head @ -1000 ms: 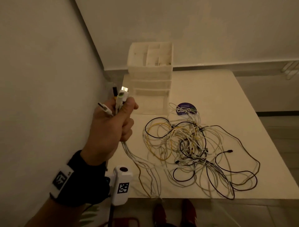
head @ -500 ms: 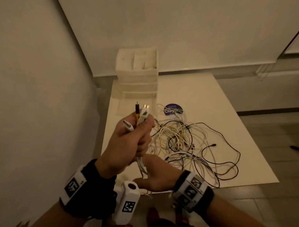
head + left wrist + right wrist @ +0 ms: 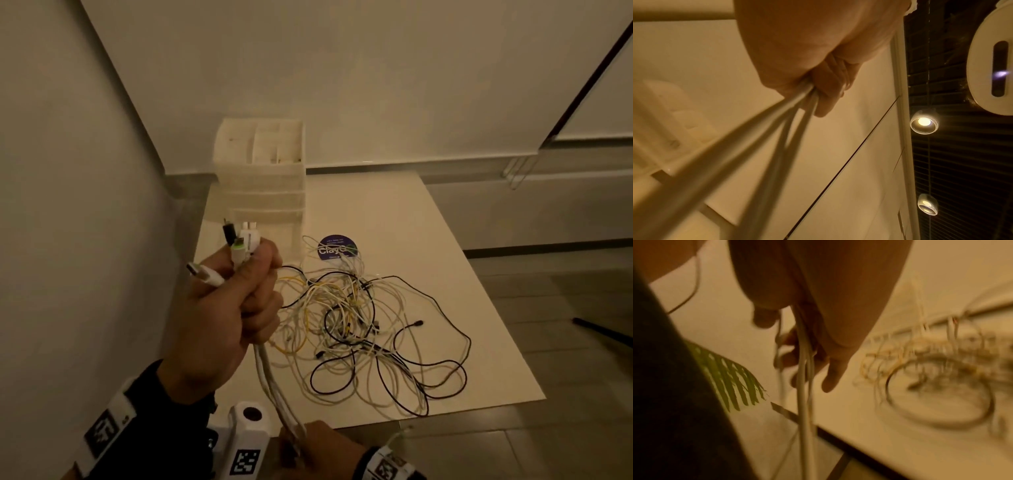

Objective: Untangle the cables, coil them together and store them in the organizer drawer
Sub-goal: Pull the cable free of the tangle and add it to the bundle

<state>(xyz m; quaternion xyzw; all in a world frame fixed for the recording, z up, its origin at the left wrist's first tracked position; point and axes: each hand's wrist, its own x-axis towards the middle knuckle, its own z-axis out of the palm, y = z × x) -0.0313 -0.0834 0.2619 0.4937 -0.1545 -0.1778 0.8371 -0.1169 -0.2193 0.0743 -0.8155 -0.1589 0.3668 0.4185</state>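
While the left hand [image 3: 219,315] is raised above the near left corner of the table [image 3: 394,212], its fingers are curled tight round a bundle of cable ends [image 3: 236,253], with white, black and green-tipped plugs sticking up out of the fist. From the underside of that fist the gathered strands [image 3: 270,380] run down to the right hand [image 3: 318,448], which sits low, just off the table's near edge; its fingers are loosely curled round the strands, as the right wrist view shows, with the thumb apart from them. The left wrist view shows the same strands [image 3: 748,146] leaving the closed fist.

Most of the cables [image 3: 363,325] lie in a loose tangle of white, yellow and black loops on the middle of the table, reaching close to the near edge and well short of the right edge. A wide bare strip of tabletop lies to the right of the tangle and behind it. A wall runs close along the table's left side, and another behind its far edge.

At the far left corner stands the white organizer [image 3: 263,178], with open compartments on top and drawers below; what lies in the compartments cannot be made out. A round dark sticker [image 3: 337,247] lies just right of its base, touched by the tangle's far loops.
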